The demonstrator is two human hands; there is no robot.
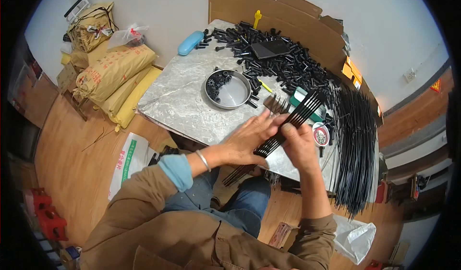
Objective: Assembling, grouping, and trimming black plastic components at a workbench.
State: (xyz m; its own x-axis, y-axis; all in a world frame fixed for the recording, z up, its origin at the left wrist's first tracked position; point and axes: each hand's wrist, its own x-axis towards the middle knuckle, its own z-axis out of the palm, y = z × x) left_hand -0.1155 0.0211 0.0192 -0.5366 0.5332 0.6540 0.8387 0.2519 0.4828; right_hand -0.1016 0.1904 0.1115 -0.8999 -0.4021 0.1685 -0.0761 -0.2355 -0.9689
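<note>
A flat bundle of thin black rods [302, 113] slants across in front of me, over the near edge of the table. My left hand [247, 138] closes round it from the left, thumb below and fingers above. From the right, my right hand [301, 147] grips the same bundle, its thumb pressed on top. The rods' lower ends hang past the table edge over my lap. Just beyond my hands are a green box [298, 96] and a small tub [321, 134] of tiny metal parts. A round metal pan [235, 91] holding black ring-shaped pieces stands to the left.
Black bolt-like pieces [302, 68] heap along the back, with a dark flat device [270, 49] on top. Long black rods [357, 150] overhang the table's right side. A blue case [190, 43], yellow pen [264, 85], cardboard screen [269, 10] and yellow sacks [115, 73] stand around.
</note>
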